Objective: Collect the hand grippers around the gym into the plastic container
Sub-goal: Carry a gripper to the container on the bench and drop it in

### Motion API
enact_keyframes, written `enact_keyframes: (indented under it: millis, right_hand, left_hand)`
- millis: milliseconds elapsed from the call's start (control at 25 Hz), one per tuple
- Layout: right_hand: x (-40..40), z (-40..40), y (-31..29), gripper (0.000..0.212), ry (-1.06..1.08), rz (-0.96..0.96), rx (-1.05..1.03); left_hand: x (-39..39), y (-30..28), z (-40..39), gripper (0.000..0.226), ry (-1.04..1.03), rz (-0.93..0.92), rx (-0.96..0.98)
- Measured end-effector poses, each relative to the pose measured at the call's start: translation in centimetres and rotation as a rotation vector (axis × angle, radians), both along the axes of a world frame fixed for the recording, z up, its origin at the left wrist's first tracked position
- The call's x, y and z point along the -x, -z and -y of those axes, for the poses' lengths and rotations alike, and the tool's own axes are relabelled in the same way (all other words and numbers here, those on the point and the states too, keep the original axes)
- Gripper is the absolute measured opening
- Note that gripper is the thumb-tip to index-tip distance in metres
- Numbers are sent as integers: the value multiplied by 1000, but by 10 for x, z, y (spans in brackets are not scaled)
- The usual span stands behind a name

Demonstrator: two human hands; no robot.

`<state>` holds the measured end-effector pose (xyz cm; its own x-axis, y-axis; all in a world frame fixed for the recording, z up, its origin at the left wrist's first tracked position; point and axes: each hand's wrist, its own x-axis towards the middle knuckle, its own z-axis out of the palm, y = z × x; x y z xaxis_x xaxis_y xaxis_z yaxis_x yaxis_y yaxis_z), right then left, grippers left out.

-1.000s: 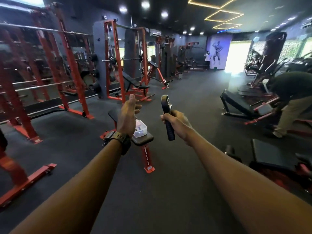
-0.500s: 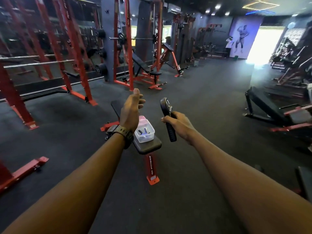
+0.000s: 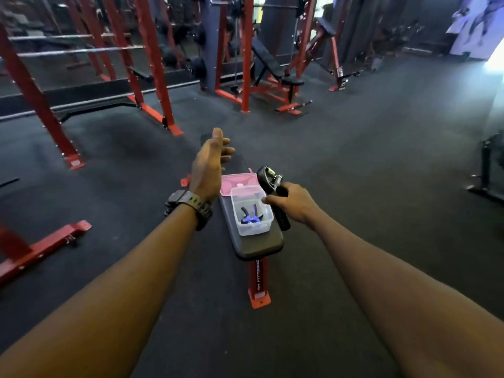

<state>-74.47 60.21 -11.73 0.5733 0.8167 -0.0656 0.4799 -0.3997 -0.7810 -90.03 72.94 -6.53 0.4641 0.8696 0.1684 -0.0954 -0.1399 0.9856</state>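
Your right hand [image 3: 296,204] grips one hand gripper [image 3: 272,190] by a black, ribbed handle; its coiled metal spring end points up and away from you. The handle's lower end sticks out below your fist. Your left hand [image 3: 208,166] holds nothing: fingers straight and relaxed, palm turned toward the right hand, a dark, chunky wristwatch [image 3: 191,204] strapped behind it.

Between and just below your two hands stands one plastic container [image 3: 252,227], clear, rectangular, with rounded corners and no lid on it. It sits on the near end of the bench [image 3: 259,245], a flat pad of smooth black upholstery on a red steel leg. Inside the container lie black and blue handles of at least one more hand gripper [image 3: 251,215]; the exact count cannot be told. One pink, flat lid [image 3: 238,182] lies on the bench just beyond the container, touching its far edge.

The held gripper hangs just beside the container's right rim, above the bench, not yet inside. The floor [image 3: 381,159] is dark, speckled rubber.
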Motion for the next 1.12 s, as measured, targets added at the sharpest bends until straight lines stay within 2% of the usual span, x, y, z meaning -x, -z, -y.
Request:
enact_keyframes:
  millis: [240, 440, 680, 800, 920, 1000, 1120]
  right_hand:
    - [-82, -117, 61, 44, -60, 89, 199]
    - [-144, -200, 129, 46, -72, 169, 346]
    - [-205, -297, 267, 59, -121, 360, 525]
    - [-217, -319, 340, 59, -223, 442, 578]
    - [-220, -324, 397, 71, -350, 488, 634]
    - [-222, -322, 412, 73, -363, 504, 615]
    - [-228, -323, 407, 65, -351, 485, 597]
  left_hand:
    - [-89, 55, -116, 65, 9, -15, 84]
    - [-138, 105, -196, 61, -13, -67, 148]
    - [-184, 183, -268, 75, -80, -146, 210]
    - [-203, 223, -289, 73, -103, -162, 232]
    - [-224, 258, -298, 69, -98, -214, 264]
    - [-238, 265, -297, 69, -89, -214, 281]
    - [-255, 255, -297, 68, -68, -205, 276]
